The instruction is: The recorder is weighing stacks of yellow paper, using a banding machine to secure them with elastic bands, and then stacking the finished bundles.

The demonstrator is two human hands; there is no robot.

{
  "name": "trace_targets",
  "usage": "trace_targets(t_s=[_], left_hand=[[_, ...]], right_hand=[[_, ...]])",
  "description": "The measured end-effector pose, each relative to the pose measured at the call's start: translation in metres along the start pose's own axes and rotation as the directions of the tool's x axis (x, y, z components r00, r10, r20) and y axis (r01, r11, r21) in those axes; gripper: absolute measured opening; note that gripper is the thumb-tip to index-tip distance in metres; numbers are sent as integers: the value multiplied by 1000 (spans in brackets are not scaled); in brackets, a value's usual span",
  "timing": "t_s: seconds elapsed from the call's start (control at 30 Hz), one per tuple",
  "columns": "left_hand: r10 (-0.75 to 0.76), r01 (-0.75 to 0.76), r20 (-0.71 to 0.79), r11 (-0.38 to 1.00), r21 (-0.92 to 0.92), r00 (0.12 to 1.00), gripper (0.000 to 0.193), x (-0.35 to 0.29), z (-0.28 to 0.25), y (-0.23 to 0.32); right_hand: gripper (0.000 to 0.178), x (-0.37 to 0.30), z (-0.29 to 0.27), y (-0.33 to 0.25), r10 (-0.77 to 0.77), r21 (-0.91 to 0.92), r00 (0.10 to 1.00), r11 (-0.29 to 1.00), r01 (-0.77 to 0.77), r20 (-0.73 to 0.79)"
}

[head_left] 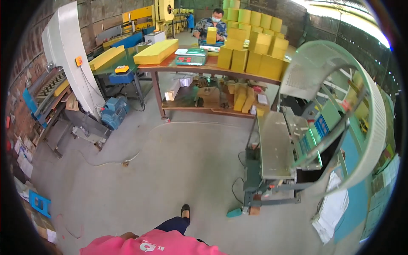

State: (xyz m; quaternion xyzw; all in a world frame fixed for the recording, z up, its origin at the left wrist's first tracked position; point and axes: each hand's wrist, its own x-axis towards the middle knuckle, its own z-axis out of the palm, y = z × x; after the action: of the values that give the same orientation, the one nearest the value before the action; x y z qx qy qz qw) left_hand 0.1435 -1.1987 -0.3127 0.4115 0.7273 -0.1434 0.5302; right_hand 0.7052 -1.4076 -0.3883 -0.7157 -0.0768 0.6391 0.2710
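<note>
Neither of the wearer's hands was in the shot, so I couldn't tell anything about grip, released or clenched. All that showed of the wearer was a pink shirt [153,245] along the near edge, a dark trouser leg and a black shoe [185,209] planted on the grey concrete floor [170,170]. Closest thing to that foot was the grey metal machine [276,153] just to the right, a flat steel bed on a green frame, with a big pale curved guard [365,127] arching over its right side and a small teal pedal [234,212] lying on the floor by its near corner. Some white paper sheets [333,208] were lying on the floor further right. Farther off stood a long wooden table [204,68] with a lower shelf full of odds and ends; on top sat a green scale [191,57], a long yellow foam slab [156,51] at the left end, and stacks of yellow foam blocks [255,46] at the right end. A person in a face mask [211,25] sat behind the table holding one yellow block upright. On the left was a tall white machine [68,51] with a blue motor [114,111] at its foot.
</note>
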Motion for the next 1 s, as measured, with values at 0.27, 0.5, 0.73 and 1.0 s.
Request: trace_targets(t_s=[0.27, 0.5, 0.73, 1.0], left_hand=[[238, -265, -118, 893, -363, 964, 28, 58, -110, 254], [532, -528, -90, 777, -344, 842, 42, 56, -181, 505], [558, -601, -224, 726, -334, 799, 47, 68, -251, 696], [651, -787, -452, 425, -447, 609, 29, 94, -413, 866]], right_hand=[[16, 133, 73, -232, -547, -84, 837, 834, 545, 3], [29, 136, 98, -458, -325, 105, 946, 941, 322, 11], [31, 237, -7, -615, -259, 36, 966, 965, 259, -1], [32, 273, 10, -909, -496, -173, 860, 842, 511, 124]])
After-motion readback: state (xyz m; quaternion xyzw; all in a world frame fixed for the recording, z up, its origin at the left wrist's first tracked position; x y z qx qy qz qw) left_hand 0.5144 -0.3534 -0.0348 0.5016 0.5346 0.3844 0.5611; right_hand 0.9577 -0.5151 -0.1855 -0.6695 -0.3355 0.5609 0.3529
